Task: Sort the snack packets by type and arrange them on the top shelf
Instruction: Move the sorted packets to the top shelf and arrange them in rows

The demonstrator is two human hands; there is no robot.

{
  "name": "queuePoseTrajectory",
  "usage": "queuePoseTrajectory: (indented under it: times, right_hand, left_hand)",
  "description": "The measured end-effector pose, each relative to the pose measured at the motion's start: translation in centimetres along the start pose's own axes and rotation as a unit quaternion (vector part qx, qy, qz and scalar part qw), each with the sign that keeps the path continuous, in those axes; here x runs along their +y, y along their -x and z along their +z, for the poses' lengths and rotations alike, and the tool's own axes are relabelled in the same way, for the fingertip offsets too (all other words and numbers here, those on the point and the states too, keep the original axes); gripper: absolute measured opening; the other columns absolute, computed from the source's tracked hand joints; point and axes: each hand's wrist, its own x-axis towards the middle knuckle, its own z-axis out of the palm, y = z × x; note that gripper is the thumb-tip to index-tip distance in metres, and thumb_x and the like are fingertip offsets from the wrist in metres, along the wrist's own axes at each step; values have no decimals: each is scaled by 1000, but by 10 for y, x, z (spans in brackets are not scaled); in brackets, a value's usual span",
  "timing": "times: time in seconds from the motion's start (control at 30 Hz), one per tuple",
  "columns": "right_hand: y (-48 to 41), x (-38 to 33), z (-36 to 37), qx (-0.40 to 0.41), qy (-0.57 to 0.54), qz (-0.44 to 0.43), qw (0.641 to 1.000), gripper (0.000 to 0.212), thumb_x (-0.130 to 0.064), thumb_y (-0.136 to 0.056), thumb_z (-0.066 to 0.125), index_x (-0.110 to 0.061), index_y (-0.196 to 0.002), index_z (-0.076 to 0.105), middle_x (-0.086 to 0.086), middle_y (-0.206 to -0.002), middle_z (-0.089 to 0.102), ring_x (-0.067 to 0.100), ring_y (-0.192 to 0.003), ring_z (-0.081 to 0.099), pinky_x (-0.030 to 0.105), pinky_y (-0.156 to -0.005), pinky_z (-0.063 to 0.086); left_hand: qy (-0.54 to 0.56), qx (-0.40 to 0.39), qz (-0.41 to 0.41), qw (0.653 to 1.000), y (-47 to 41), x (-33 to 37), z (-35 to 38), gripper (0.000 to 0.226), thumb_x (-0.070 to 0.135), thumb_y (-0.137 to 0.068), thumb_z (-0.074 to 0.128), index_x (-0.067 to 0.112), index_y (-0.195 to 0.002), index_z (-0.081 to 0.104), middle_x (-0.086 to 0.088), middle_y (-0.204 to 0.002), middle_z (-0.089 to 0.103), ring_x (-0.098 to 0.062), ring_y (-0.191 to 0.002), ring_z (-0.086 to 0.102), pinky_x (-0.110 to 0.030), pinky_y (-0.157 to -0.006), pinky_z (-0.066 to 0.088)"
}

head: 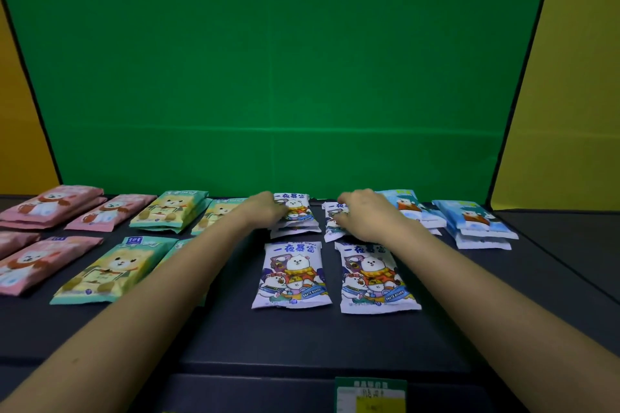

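A: Left hand point(268, 211) at the left edge of the back-left white bear stack point(297, 208). Right hand point(364, 216) on the back-right white bear stack point(332, 223). Fingers bent on both; grip or press, cannot tell.

B: Purpose?

A: Probably squaring both stacks into their column, behind the two front white bear packets point(292, 273). Types lie in bands: pink packets point(50, 208), green packets point(167, 211), white, then blue packets point(476, 221).

B: Room?

A: Narrow gaps to the neighbouring bands; green backdrop point(268, 60) close behind. Bare shelf point(302, 339) toward the front edge and at far right.
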Motion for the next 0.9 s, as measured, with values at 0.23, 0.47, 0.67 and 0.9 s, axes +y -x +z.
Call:
queuePoseTrajectory:
  times: [0.23,0.47,0.67,0.9]
  right_hand:
    - [-17,1,13,-92,15,46,995,37,-35,-96,44,-11,-68,37,11,-83,46,24,-86,44,28,-71,34]
    - [-20,-1,12,-85,10,69,994,43,-31,-95,45,-14,-60,29,2,-65,32,25,-84,45,29,-68,36]
    - [2,10,-8,122,-7,1,993,31,-7,-93,41,-4,-118,57,13,-135,50,35,-117,52,44,-97,44]
    - [26,126,-46,113,-34,147,982,32,-22,-92,49,-7,-119,60,15,-126,59,32,-116,54,39,-97,44]
  left_hand:
    - [26,-12,3,1000,-16,1,6,23,12,-95,41,10,-72,41,-5,-70,43,-18,-65,41,-26,-53,27]
    - [35,-16,17,999,-26,1,9,15,9,-95,39,5,-82,45,-11,-82,50,-21,-71,46,-28,-64,34]
    - [-120,96,104,983,-13,17,3,40,8,-91,44,1,-131,43,-16,-138,43,-33,-125,43,-42,-98,39]
    - [-32,96,184,978,2,90,19,24,19,-91,50,6,-105,64,-15,-110,66,-31,-104,58,-34,-89,47]
